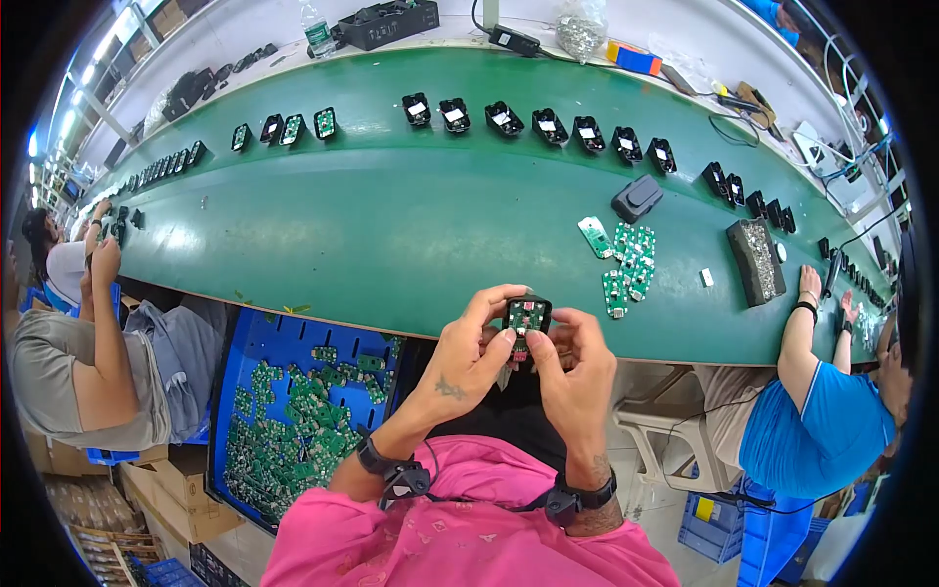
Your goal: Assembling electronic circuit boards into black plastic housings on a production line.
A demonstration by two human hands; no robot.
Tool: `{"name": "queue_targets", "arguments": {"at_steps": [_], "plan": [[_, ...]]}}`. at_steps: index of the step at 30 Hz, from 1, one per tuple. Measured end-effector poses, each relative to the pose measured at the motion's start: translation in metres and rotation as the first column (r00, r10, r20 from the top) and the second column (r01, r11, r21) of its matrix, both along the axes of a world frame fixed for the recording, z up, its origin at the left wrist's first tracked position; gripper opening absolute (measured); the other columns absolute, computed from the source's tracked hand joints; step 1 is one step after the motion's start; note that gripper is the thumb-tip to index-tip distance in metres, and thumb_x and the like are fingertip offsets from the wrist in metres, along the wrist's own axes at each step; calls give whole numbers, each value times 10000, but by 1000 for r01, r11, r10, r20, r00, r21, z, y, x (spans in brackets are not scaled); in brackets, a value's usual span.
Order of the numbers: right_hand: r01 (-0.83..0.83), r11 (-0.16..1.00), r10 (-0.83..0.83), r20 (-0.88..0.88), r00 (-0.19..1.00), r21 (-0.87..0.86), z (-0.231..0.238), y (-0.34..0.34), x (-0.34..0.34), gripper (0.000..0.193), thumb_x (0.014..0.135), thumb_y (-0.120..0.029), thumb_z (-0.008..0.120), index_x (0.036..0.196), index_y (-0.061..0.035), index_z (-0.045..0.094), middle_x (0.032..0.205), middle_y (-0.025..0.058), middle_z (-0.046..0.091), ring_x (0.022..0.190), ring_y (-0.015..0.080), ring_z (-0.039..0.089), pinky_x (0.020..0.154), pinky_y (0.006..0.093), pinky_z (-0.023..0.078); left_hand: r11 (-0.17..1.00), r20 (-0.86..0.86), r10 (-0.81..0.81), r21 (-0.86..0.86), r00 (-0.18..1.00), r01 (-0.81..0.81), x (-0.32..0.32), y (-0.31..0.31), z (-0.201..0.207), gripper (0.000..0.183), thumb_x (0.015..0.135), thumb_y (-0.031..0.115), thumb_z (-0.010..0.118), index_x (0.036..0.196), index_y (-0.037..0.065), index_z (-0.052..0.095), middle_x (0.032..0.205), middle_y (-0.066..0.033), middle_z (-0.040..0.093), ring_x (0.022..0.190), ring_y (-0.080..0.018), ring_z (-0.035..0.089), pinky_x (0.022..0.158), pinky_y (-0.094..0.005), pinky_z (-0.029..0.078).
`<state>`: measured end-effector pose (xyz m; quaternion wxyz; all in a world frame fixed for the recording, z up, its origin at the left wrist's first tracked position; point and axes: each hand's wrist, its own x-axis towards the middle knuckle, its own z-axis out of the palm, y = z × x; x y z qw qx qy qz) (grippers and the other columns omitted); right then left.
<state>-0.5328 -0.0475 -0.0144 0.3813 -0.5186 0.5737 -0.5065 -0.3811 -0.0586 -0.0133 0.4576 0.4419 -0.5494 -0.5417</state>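
Black plastic shell [527,315] with a green circuit board seated in it sits pinched between my left hand [471,354] and right hand [577,367], just off the green bench [391,215] edge. It looks light, rigid and fragile; I'd grip its sides. Its underside is hidden by my fingers.

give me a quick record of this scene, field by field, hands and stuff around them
left hand: left hand grips the left side of a small black plastic housing with a green circuit board seated in it
right hand: right hand pinches the same housing from the right and below
surface: long green conveyor belt
on belt: row of open black housings, a loose pile of small green circuit boards, a dark grey closed case
at person's left: blue plastic bin holding many green boards
others: seated co-workers at both ends of the belt
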Motion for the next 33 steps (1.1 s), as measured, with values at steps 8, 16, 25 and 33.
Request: {"name": "queue_targets", "arguments": {"at_steps": [8,16,25,33], "plan": [[-147,989,141,-119,983,-37,3,-7,0,339,1024,-158,520,1298,29,592,860,207,685,704,310,699,659,383,535,994,119,77,-89,990,-67,-15,9,0,413,973,16,505,1384,9,467,1142,-144,659,854,-127,637,733,-284,534],[-122,979,82,-237,968,-161,-13,-15,4,330,1026,-179,508,1261,31,606,864,223,684,724,359,694,661,412,528,995,179,82,-62,980,-72,-13,-1,0,393,986,24,480,1378,25,488,1075,-70,665,807,-77,606,653,-209,502],[-136,986,121,-143,982,-97,-3,-28,1,311,1021,-188,504,1226,20,610,844,240,675,719,378,691,628,435,515,978,-109,80,201,991,-57,-13,-18,-1,297,1012,89,474,1270,-25,566,957,-146,698,754,-239,696,687,-360,557],[-56,929,-24,-208,978,-367,-6,-12,8,282,999,-140,542,1228,4,623,834,216,678,684,359,682,621,416,516,883,265,380,-388,886,-263,-30,4,4,259,985,95,525,1209,2,617,945,-202,695,807,-315,704,703,-369,545]]}}
